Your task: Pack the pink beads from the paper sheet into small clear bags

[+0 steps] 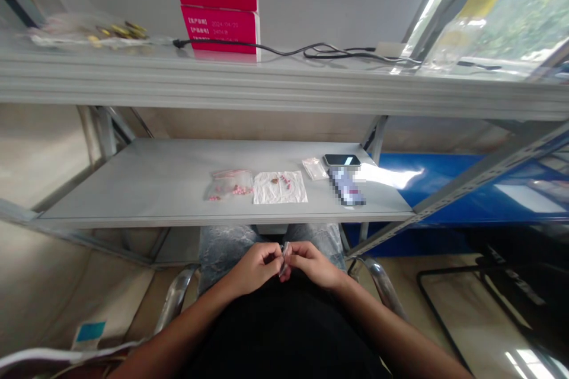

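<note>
The person sits on a metal-framed chair (175,299) in front of a grey rack, with both hands low over the lap. The left hand (255,267) and the right hand (312,265) meet at the middle, and between them they pinch a small clear packet (285,253), which stands roughly upright. The fingers of both hands are closed on it, the left from one side and the right from the other (what is inside the packet is too small to tell). The packet is held in the air just below the front edge of the lower shelf (146,183), well apart from the things lying on that shelf.

On the lower shelf, near its front, lies a clear zip bag (229,183) with small pink pieces in it. Just beside it to the right lies a white sheet (280,192) that carries a few small pink and brown bits. Farther right is a second, smaller clear bag (314,168), then a dark phone (341,160) lying flat, with a blurred flat object (347,186) just in front of it.

On the upper shelf (284,86) two red boxes (220,3) are stacked, and a black cable (288,50) runs from them to the right.
</note>
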Action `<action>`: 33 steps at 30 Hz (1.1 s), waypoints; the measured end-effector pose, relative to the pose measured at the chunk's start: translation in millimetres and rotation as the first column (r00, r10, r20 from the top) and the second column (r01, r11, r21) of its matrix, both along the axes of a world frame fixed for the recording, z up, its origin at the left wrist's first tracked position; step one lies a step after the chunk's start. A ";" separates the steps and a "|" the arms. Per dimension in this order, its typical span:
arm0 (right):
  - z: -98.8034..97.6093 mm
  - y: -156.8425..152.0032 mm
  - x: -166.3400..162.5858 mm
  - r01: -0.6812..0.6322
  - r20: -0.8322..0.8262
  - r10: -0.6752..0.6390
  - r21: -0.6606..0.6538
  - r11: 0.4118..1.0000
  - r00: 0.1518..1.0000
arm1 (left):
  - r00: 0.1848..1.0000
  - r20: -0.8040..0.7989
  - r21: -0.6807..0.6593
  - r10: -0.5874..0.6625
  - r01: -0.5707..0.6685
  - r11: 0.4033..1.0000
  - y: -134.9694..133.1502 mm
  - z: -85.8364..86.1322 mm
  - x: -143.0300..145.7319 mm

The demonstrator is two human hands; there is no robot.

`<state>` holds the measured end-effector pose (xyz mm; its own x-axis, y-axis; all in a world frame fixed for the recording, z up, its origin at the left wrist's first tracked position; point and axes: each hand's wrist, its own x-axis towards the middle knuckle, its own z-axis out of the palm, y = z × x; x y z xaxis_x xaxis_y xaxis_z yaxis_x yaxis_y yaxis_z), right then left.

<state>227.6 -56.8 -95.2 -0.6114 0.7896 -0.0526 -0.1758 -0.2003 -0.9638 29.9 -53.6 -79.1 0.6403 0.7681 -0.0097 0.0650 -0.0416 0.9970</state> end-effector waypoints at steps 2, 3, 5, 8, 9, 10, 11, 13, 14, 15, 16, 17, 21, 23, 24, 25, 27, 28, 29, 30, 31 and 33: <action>-2.0 -7.5 -0.4 -0.001 0.002 0.001 -0.013 1.000 1.000 | 1.000 -0.016 -0.008 0.021 -0.021 1.000 -8.9 0.3 -0.4; -2.5 -11.8 -0.7 0.002 0.003 -0.002 -0.020 1.000 1.000 | 0.999 -0.019 -0.010 0.033 -0.033 0.999 -13.9 0.4 -0.7; -3.0 -21.4 -1.1 0.005 0.007 -0.005 -0.031 1.000 1.000 | 0.999 -0.018 -0.010 0.046 -0.046 0.999 -24.3 0.8 -1.3; -2.9 -37.8 -0.6 0.016 0.020 -0.016 -0.032 0.999 1.000 | 0.998 -0.027 0.022 0.060 -0.059 0.998 -41.5 3.4 -2.9; -2.8 -43.9 -0.1 0.023 0.025 -0.022 -0.029 0.999 0.999 | 0.997 -0.044 0.045 0.069 -0.067 0.997 -47.7 4.8 -3.6; -2.8 -50.5 0.5 0.029 0.030 -0.029 -0.024 0.999 0.999 | 0.994 -0.069 0.073 0.080 -0.075 0.994 -54.1 6.1 -4.4; -2.9 -57.6 1.0 0.033 0.033 -0.032 -0.019 0.999 0.999 | 0.991 -0.099 0.104 0.089 -0.079 0.991 -60.8 7.4 -5.1; -3.3 -73.1 1.8 0.032 0.040 -0.031 -0.010 0.999 0.999 | 0.982 -0.161 0.158 0.100 -0.074 0.985 -74.8 9.4 -5.9; -3.8 -81.5 2.1 0.030 0.043 -0.029 -0.010 1.000 0.999 | 0.978 -0.186 0.176 0.098 -0.066 0.982 -81.9 10.1 -5.8; -4.4 -90.0 2.4 0.032 0.045 -0.031 -0.013 0.999 0.998 | 0.974 -0.205 0.189 0.094 -0.055 0.980 -88.9 10.5 -5.3; -5.0 -98.5 2.8 0.037 0.048 -0.036 -0.019 0.999 0.998 | 0.971 -0.220 0.201 0.090 -0.045 0.979 -95.7 10.9 -4.5; -5.5 -106.5 3.4 0.044 0.054 -0.042 -0.022 0.999 0.998 | 0.969 -0.232 0.213 0.086 -0.035 0.976 -102.2 11.4 -3.3; -5.2 -128.8 7.0 0.065 0.109 -0.068 0.026 0.998 0.992 | 0.965 -0.256 0.267 0.055 0.016 0.963 -119.9 13.8 2.2; -4.2 -130.2 8.4 0.067 0.137 -0.075 0.060 0.996 0.988 | 0.963 -0.264 0.281 0.055 0.023 0.959 -121.2 14.2 4.2; -3.9 -128.2 8.7 0.069 0.150 -0.079 0.068 0.995 0.986 | 0.961 -0.268 0.285 0.063 0.016 0.958 -119.6 13.7 4.9; -4.0 -124.7 8.6 0.071 0.163 -0.082 0.072 0.995 0.983 | 0.959 -0.273 0.288 0.076 0.006 0.958 -116.6 12.9 5.4; -4.8 -114.9 7.7 0.081 0.188 -0.093 0.072 0.994 0.978 | 0.958 -0.274 0.284 0.089 -0.008 0.959 -107.4 10.3 5.8; -5.4 -109.6 7.0 0.087 0.200 -0.100 0.071 0.994 0.975 | 0.958 -0.272 0.280 0.089 -0.009 0.960 -102.2 8.8 5.8; -5.9 -104.9 6.5 0.092 0.210 -0.105 0.071 0.993 0.972 | 0.958 -0.272 0.276 0.087 -0.009 0.961 -97.3 7.4 5.7; -6.1 -101.1 6.3 0.097 0.219 -0.110 0.071 0.993 0.969 | 0.958 -0.275 0.273 0.087 -0.009 0.962 -93.0 6.2 5.5; -6.0 -98.5 6.5 0.098 0.228 -0.112 0.071 0.993 0.967 | 0.956 -0.282 0.269 0.087 -0.009 0.963 -89.7 5.2 5.3; -5.0 -96.9 8.1 0.092 0.248 -0.109 0.080 0.993 0.963 | 0.949 -0.303 0.262 0.091 -0.009 0.965 -86.3 4.0 4.8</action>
<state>235.7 -153.7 -100.2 -0.5025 0.8534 -0.1388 0.0577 -0.1270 -0.9902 34.7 -139.9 -75.1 0.5977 0.8017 -0.0015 0.3774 -0.2797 0.8828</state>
